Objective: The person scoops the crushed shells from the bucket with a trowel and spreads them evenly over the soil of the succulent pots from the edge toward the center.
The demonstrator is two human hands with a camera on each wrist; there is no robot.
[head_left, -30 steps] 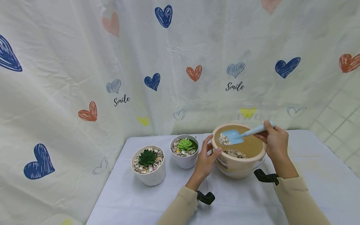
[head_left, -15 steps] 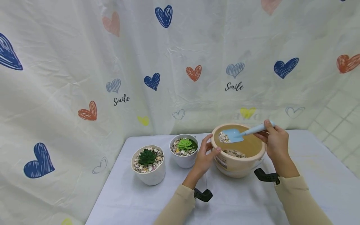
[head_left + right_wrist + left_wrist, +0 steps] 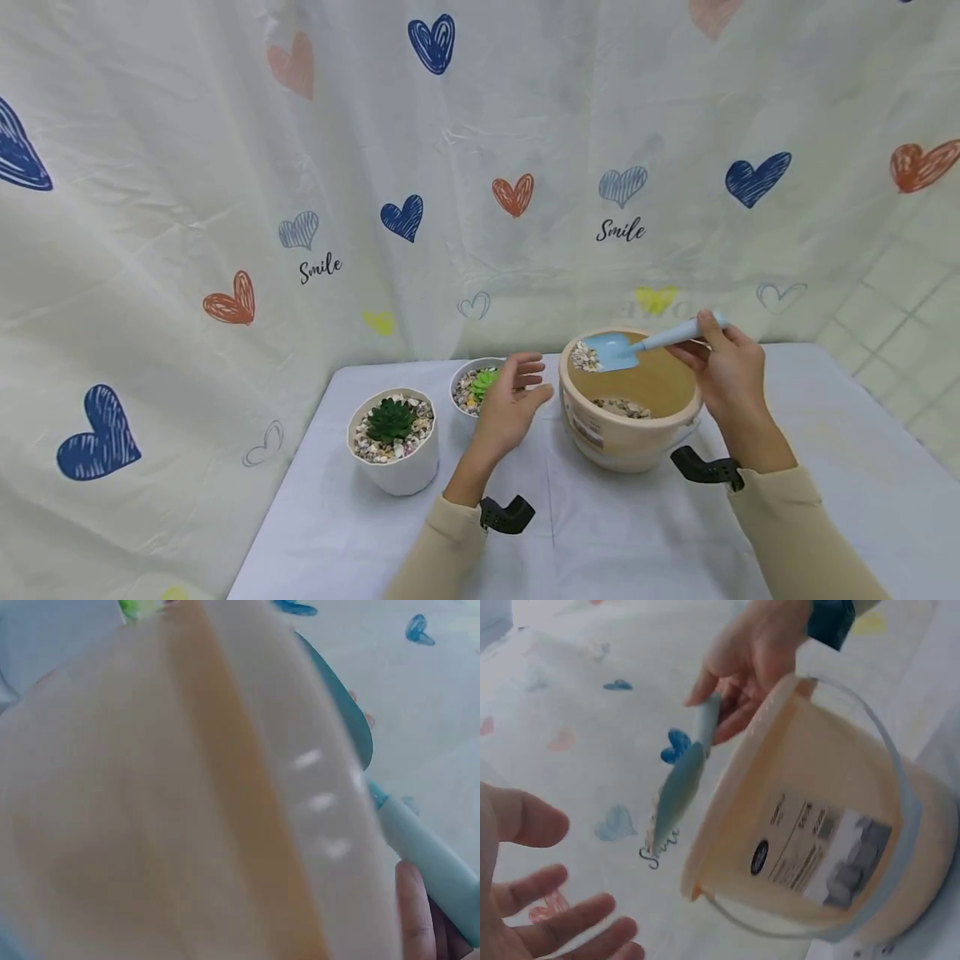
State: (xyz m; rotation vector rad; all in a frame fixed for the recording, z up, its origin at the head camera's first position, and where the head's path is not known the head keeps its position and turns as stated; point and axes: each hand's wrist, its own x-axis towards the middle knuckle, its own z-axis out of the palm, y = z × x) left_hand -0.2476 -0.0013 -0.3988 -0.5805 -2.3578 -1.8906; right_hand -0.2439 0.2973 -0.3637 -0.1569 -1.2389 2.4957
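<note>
My right hand [image 3: 729, 375] grips the handle of a light blue trowel [image 3: 617, 350], whose blade carries a small heap of pebbles [image 3: 583, 357]. The blade is above the left part of a peach-coloured bucket [image 3: 626, 437]; more pebbles [image 3: 622, 407] lie at its bottom. My left hand [image 3: 508, 408] is in the air left of the bucket, its fingers spread and holding nothing. It partly covers a small white pot [image 3: 463, 417] with a light green succulent [image 3: 482, 383]. In the left wrist view the bucket [image 3: 821, 817] shows a label and a wire-like handle.
A second white pot [image 3: 405, 467] with a dark green succulent [image 3: 392, 420] in pebbles stands at the left of the white-covered table [image 3: 600, 542]. Behind the table hangs a pale curtain [image 3: 420, 275] printed with hearts.
My left hand has let go of the bucket rim and moved left, in front of the light green succulent's pot. The trowel has shifted slightly left and up with its pebbles.
</note>
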